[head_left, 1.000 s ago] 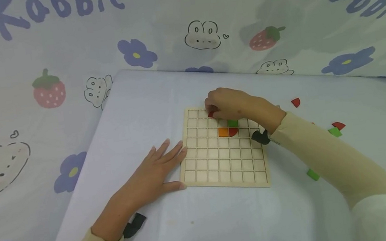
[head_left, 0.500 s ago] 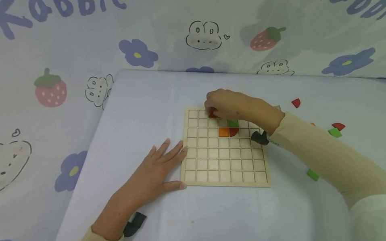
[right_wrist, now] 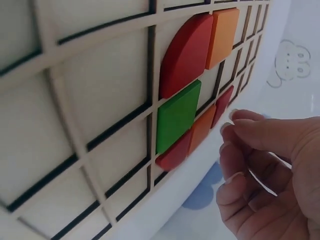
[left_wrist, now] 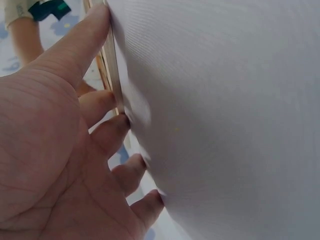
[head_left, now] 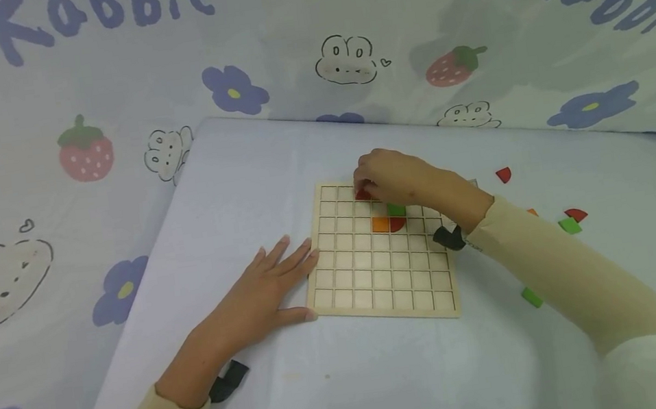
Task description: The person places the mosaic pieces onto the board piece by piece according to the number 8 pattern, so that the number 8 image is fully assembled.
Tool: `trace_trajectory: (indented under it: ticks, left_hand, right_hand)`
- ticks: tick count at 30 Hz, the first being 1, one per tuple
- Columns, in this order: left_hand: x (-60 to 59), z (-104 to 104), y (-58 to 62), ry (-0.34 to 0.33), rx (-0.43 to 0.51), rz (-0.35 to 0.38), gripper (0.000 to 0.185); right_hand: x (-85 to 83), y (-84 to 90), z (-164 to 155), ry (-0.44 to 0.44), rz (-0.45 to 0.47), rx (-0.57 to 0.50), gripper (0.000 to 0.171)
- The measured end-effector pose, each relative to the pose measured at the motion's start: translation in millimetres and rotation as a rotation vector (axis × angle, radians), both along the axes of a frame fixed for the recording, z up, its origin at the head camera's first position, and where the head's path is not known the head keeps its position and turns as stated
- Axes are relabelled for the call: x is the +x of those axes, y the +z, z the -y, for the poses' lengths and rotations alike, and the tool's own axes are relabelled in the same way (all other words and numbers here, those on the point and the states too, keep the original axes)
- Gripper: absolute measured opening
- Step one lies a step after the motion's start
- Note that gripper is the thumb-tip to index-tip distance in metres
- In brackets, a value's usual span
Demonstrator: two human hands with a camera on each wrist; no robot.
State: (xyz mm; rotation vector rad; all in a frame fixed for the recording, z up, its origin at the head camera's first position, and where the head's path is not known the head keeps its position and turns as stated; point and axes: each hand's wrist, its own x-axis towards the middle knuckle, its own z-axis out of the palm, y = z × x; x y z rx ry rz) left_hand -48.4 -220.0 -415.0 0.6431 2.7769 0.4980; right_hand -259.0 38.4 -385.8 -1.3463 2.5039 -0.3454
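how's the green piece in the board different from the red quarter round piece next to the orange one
The green piece is a flat square that fills its cell; the red quarter-round piece has one curved edge and leaves a corner of its cell bare. The green piece sits a row nearer the board's far edge, close to the right hand; the red one sits beside the orange square. Both lie flat in cells.

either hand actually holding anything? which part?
Nothing held. Right hand hangs empty, fingers curled, just off the red piece. Left hand lies flat against the board's edge.
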Motion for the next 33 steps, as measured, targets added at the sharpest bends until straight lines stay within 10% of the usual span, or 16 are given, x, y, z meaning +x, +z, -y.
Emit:
trace_trajectory:
  ticks: [33]
  left_hand:
    - [-1.3,-5,-1.2,0.016,-0.011,0.008,0.094]
  right_hand:
    - [61.7,6.4,-213,-0.480,0.092,-0.060,0.019]
